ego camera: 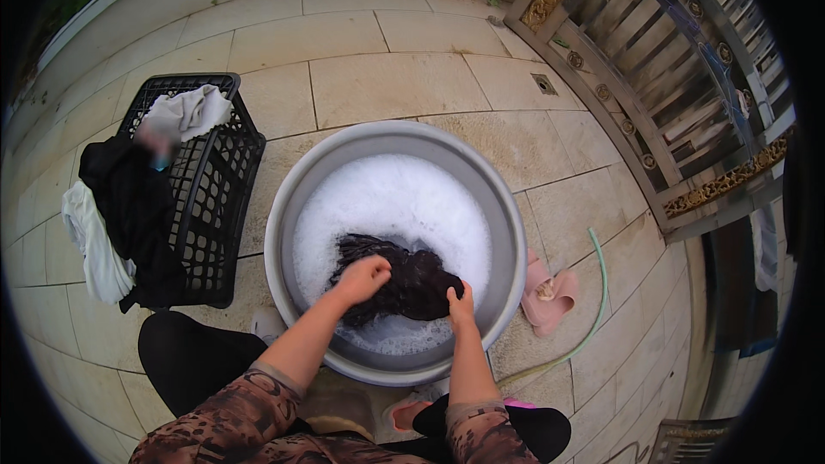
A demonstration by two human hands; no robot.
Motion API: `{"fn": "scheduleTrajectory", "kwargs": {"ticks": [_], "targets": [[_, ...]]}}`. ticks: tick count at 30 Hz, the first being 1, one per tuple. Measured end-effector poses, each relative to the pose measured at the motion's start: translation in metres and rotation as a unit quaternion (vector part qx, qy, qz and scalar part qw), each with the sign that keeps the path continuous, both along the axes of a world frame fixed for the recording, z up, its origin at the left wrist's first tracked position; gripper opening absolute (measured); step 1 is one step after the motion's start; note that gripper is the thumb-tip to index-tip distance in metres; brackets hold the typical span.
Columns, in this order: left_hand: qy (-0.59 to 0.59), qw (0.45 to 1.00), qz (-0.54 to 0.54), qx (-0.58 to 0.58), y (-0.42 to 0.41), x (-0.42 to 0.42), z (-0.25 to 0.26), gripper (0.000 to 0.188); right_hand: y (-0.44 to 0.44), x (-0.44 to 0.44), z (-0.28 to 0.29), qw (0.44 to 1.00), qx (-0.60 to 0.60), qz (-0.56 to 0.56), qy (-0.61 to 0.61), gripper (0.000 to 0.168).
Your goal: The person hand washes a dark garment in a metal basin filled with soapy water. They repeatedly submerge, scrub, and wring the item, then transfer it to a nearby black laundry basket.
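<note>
A large grey metal basin stands before me, with thick white suds across the water. Dark wet cloth, probably a garment, lies bunched in the near half of the basin. At its right end my right hand grips the edge, thumb on top and fingers on the outer side. My left hand is over the left part of the cloth with its fingers curled. Whether a fold is pinched in those fingers cannot be seen.
Left of the basin, a black plastic crate has a black garment, a white cloth and a light grey cloth draped over it. Pink slippers and a green hose lie right. A metal gate stands beyond.
</note>
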State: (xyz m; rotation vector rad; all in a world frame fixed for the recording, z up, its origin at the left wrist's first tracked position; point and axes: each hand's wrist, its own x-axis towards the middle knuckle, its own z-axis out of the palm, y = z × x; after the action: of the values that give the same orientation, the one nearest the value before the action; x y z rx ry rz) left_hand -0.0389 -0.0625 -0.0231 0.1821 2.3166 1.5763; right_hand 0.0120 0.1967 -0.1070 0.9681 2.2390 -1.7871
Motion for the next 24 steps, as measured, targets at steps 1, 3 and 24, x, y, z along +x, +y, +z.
{"fn": "scheduleTrajectory", "kwargs": {"ticks": [1,3,24], "targets": [[0.081,0.992,-0.069,-0.069,0.008,0.015,-0.019,0.024,0.002,-0.001,-0.008,0.999,0.016,-0.026,0.018,0.041],[0.001,0.947,-0.208,-0.244,0.02,0.043,-0.014,0.035,0.0,0.002,-0.018,0.985,0.134,0.02,0.102,0.042],[-0.35,0.743,0.268,0.503,0.013,0.019,-0.082,0.016,-0.185,-0.005,0.099,0.967,0.193,0.155,0.062,0.043]]}}
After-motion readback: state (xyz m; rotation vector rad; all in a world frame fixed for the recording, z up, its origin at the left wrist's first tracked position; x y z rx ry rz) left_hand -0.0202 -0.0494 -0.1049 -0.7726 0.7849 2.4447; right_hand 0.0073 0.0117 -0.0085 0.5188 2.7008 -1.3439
